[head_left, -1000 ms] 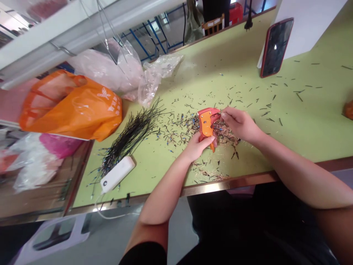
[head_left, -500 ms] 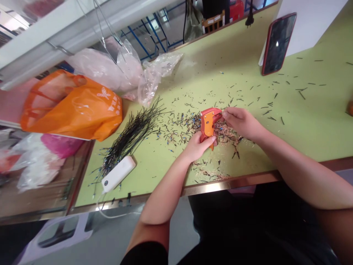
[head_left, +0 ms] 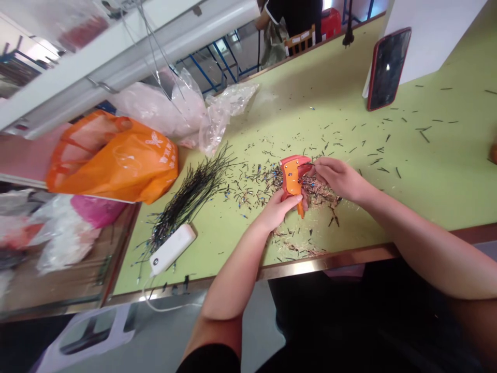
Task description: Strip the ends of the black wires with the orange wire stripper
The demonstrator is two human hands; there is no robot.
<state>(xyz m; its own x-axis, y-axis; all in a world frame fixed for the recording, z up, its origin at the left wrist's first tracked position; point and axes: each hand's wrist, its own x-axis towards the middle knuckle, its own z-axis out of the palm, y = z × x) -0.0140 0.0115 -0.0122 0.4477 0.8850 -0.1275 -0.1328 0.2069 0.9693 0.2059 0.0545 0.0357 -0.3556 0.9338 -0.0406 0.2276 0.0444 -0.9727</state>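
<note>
My left hand (head_left: 277, 209) is wrapped round the handles of an orange and red wire stripper (head_left: 291, 176), held upright over the table. My right hand (head_left: 336, 176) is closed in a pinch right beside the tool's jaws. A thin dark wire (head_left: 309, 165) seems to run from those fingertips to the jaws; most of it is hidden. Beneath both hands lies a pile of short black wire pieces (head_left: 322, 196), some with blue ends, mixed with copper-coloured strands. To the left rests a bundle of long black wires (head_left: 192, 189).
A white power bank (head_left: 173, 248) with a cable lies against the bundle. An orange bag (head_left: 128, 160) and clear plastic bags (head_left: 166, 106) are at the left back. A phone (head_left: 389, 70) leans on a white box (head_left: 435, 41). Black scraps dot the green table (head_left: 388, 207).
The stripper's lower handle has swung slightly down and right, and its head tilts a little more. My right hand stays pinched at the jaws. The whole view has shifted slightly.
</note>
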